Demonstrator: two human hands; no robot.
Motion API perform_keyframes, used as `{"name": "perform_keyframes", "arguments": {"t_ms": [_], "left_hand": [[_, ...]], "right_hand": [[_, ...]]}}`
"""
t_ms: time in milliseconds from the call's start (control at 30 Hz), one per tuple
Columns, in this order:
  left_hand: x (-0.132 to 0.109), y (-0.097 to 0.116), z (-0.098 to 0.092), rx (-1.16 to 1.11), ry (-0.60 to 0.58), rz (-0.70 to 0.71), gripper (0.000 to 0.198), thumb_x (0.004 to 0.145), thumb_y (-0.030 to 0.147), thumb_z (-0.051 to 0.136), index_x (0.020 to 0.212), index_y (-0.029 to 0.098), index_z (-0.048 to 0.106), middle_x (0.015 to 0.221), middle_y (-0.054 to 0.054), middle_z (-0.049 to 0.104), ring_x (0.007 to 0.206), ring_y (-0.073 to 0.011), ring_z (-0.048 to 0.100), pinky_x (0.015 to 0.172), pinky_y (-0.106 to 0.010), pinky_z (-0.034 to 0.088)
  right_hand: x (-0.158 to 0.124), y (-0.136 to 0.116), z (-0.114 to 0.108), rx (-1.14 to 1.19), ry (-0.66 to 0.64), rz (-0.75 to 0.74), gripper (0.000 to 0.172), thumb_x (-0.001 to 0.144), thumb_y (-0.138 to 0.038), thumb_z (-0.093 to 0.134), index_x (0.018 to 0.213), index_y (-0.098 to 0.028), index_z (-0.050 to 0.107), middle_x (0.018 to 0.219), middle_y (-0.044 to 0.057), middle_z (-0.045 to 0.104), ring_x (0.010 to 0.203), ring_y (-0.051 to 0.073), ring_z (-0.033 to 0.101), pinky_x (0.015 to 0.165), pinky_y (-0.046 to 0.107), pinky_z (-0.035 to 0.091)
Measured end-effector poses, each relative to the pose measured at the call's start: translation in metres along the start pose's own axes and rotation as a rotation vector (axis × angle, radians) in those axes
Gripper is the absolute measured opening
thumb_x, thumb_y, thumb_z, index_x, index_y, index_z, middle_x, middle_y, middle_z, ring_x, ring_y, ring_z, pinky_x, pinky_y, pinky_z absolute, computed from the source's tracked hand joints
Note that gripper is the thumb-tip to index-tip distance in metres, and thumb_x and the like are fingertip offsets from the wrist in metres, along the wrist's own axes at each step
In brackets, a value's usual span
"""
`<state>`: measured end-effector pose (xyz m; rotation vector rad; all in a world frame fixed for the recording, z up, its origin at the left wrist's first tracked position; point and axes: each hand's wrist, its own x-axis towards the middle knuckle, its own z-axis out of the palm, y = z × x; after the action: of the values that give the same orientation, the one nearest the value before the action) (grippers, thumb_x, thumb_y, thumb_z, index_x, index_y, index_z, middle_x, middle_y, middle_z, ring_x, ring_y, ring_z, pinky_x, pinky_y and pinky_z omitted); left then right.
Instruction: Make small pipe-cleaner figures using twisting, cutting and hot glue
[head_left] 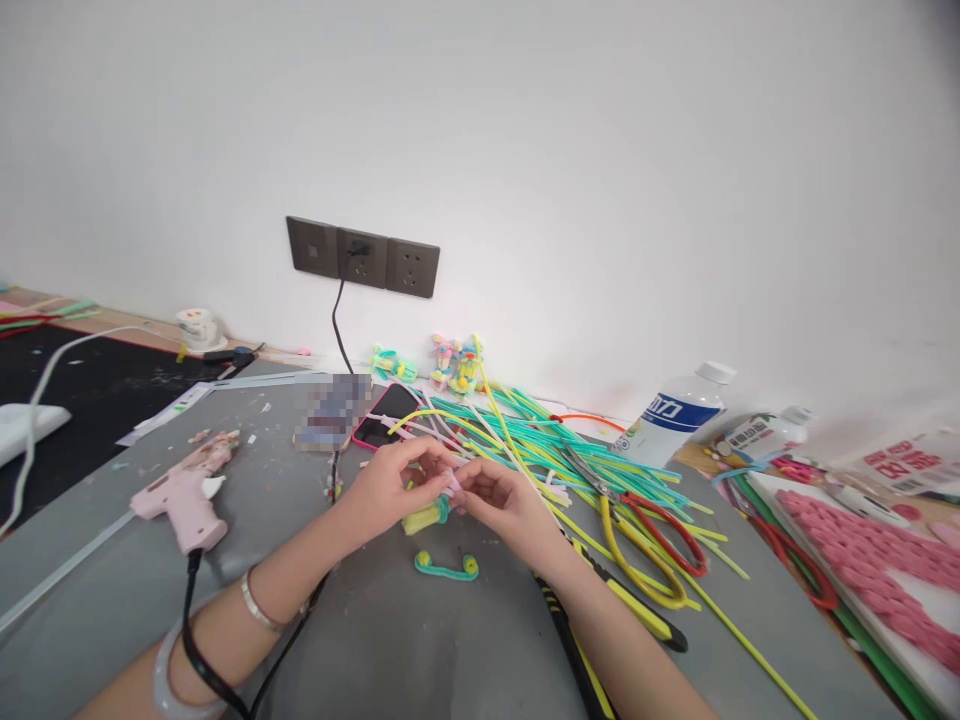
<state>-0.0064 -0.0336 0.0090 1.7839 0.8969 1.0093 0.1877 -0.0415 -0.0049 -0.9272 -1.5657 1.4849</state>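
Observation:
Between my fingertips is a small pipe-cleaner figure [424, 517], yellow below with a teal band and a pale pink part on top. My left hand [390, 490] pinches it from the left, thumb and forefinger closed at the pink part. From the other side my right hand [506, 505] grips the same spot, its fingers curled. The fingers cover part of the figure. Just below, on the grey tabletop [390, 640], lies a teal pipe-cleaner strip [448, 573] with a yellow coil at each end.
A pink glue gun [187, 495] with a black cord lies left. Loose pipe cleaners [517, 420], scissors [637, 540] and yellow-black pliers [577, 640] lie right. Two phones, one a pink-edged phone [386, 410], and finished figures [457, 365] are behind. A bottle [675, 410] stands back right.

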Motion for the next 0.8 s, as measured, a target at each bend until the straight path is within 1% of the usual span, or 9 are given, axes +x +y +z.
{"name": "perform_keyframes", "arguments": {"t_ms": [67, 133, 233, 300, 367, 467, 567, 667, 800], "left_hand": [[-0.0001, 0.0007, 0.0009, -0.040, 0.010, -0.033, 0.011, 0.087, 0.027, 0.063, 0.093, 0.018, 0.064, 0.087, -0.002, 0.065, 0.075, -0.0136, 0.060, 0.068, -0.023, 0.051], [-0.0001, 0.0006, 0.0013, -0.032, 0.015, -0.056, 0.015, 0.086, 0.031, 0.066, 0.092, 0.018, 0.063, 0.084, -0.001, 0.063, 0.071, -0.0126, 0.057, 0.064, -0.023, 0.049], [-0.0002, -0.0007, 0.0012, -0.003, -0.004, -0.065, 0.013, 0.085, 0.029, 0.065, 0.090, 0.018, 0.061, 0.083, 0.000, 0.061, 0.065, -0.0110, 0.051, 0.060, -0.022, 0.044], [-0.0002, -0.0015, 0.0009, 0.010, -0.018, -0.064, 0.010, 0.085, 0.026, 0.063, 0.090, 0.018, 0.061, 0.082, 0.001, 0.060, 0.063, -0.0103, 0.048, 0.059, -0.022, 0.042], [-0.0002, -0.0019, 0.0008, 0.023, -0.021, -0.063, 0.009, 0.085, 0.025, 0.063, 0.089, 0.018, 0.061, 0.081, 0.001, 0.059, 0.062, -0.0101, 0.047, 0.059, -0.022, 0.040], [0.0001, -0.0020, 0.0010, 0.029, -0.025, -0.060, 0.010, 0.087, 0.028, 0.063, 0.087, 0.018, 0.061, 0.080, 0.002, 0.059, 0.063, -0.0105, 0.046, 0.059, -0.022, 0.039], [0.0001, -0.0025, 0.0011, 0.024, -0.028, -0.058, 0.013, 0.087, 0.030, 0.064, 0.087, 0.018, 0.060, 0.080, 0.002, 0.058, 0.064, -0.0109, 0.047, 0.060, -0.022, 0.039], [-0.0001, -0.0030, 0.0008, 0.027, -0.023, -0.054, 0.011, 0.086, 0.029, 0.064, 0.086, 0.018, 0.059, 0.079, 0.002, 0.057, 0.064, -0.0109, 0.046, 0.060, -0.022, 0.039], [0.0001, -0.0015, 0.0001, 0.019, -0.034, -0.060, 0.011, 0.086, 0.028, 0.063, 0.087, 0.018, 0.058, 0.079, 0.002, 0.057, 0.063, -0.0107, 0.046, 0.058, -0.022, 0.039]], "right_hand": [[0.0001, -0.0001, -0.0008, 0.017, 0.010, 0.019, 0.033, 0.079, -0.050, 0.074, 0.085, -0.019, 0.067, 0.079, 0.002, 0.064, 0.071, 0.015, 0.058, 0.071, 0.029, 0.048], [0.0001, -0.0006, -0.0023, 0.014, 0.049, 0.027, 0.032, 0.079, -0.050, 0.074, 0.084, -0.019, 0.066, 0.074, 0.000, 0.062, 0.068, 0.014, 0.056, 0.067, 0.028, 0.046], [-0.0001, -0.0025, -0.0047, -0.005, 0.105, 0.031, 0.033, 0.079, -0.051, 0.071, 0.075, -0.020, 0.061, 0.066, -0.002, 0.055, 0.061, 0.013, 0.049, 0.060, 0.026, 0.039], [-0.0003, -0.0045, -0.0055, -0.019, 0.094, 0.029, 0.037, 0.081, -0.053, 0.069, 0.070, -0.019, 0.058, 0.064, -0.003, 0.051, 0.059, 0.012, 0.044, 0.058, 0.025, 0.036], [-0.0006, -0.0063, -0.0051, -0.031, 0.069, 0.024, 0.038, 0.082, -0.055, 0.068, 0.072, -0.019, 0.059, 0.067, -0.002, 0.052, 0.062, 0.012, 0.045, 0.060, 0.025, 0.036], [-0.0008, -0.0064, -0.0022, -0.043, 0.031, 0.026, 0.037, 0.078, -0.055, 0.073, 0.083, -0.020, 0.062, 0.078, 0.000, 0.057, 0.069, 0.014, 0.049, 0.064, 0.026, 0.038], [-0.0009, -0.0045, 0.0006, -0.059, -0.001, 0.032, 0.039, 0.078, -0.056, 0.074, 0.081, -0.019, 0.061, 0.075, -0.001, 0.055, 0.066, 0.013, 0.046, 0.062, 0.026, 0.037], [-0.0011, -0.0036, 0.0007, -0.040, 0.032, 0.026, 0.039, 0.080, -0.057, 0.071, 0.078, -0.019, 0.060, 0.071, -0.002, 0.053, 0.065, 0.013, 0.046, 0.061, 0.026, 0.036], [-0.0004, -0.0023, -0.0020, 0.104, 0.116, 0.028, 0.037, 0.079, -0.056, 0.073, 0.079, -0.021, 0.060, 0.068, -0.003, 0.053, 0.063, 0.013, 0.047, 0.062, 0.026, 0.037]]}}
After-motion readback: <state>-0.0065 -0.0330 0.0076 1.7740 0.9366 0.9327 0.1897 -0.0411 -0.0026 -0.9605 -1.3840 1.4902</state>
